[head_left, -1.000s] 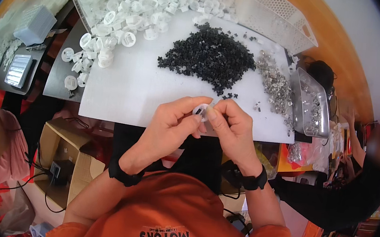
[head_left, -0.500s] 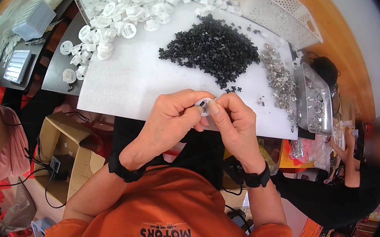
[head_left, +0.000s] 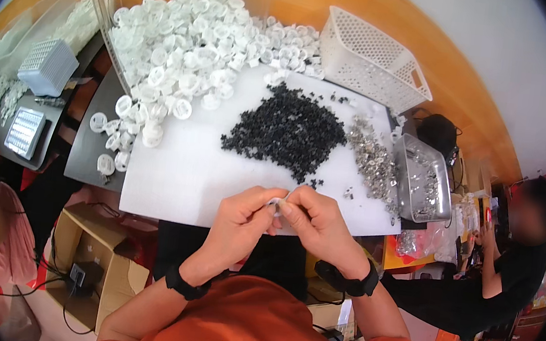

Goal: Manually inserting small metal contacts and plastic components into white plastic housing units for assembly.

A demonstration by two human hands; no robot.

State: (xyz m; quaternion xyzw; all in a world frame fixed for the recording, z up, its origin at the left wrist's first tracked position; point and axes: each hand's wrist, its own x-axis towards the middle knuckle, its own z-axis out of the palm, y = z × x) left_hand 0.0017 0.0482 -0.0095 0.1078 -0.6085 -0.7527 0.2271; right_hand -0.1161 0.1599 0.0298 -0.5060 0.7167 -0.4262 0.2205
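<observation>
Between the fingertips of both hands is a small white round plastic part (head_left: 275, 204), mostly covered by the fingers. My left hand (head_left: 237, 220) grips it from one side, thumb and forefinger pinched. From the other side my right hand (head_left: 318, 224) presses its thumb against the same part. Both hands are at the front edge of the white foam sheet (head_left: 174, 183). Beyond them lies a heap of small black cross-shaped pieces (head_left: 284, 131). Small shiny metal pieces (head_left: 378, 165) are spread to the right of that heap.
White round plastic parts (head_left: 186, 46) pile up at the back left. A white perforated basket (head_left: 373, 61) stands at the back right, near a metal tray (head_left: 423, 181) of small pieces. An open cardboard box (head_left: 90, 264) sits lower left. People sit on both sides.
The view has tilted up, so the table and hands appear lower. Both hands still hold the white part at the sheet's front edge, and the fingers now cover more of it.
</observation>
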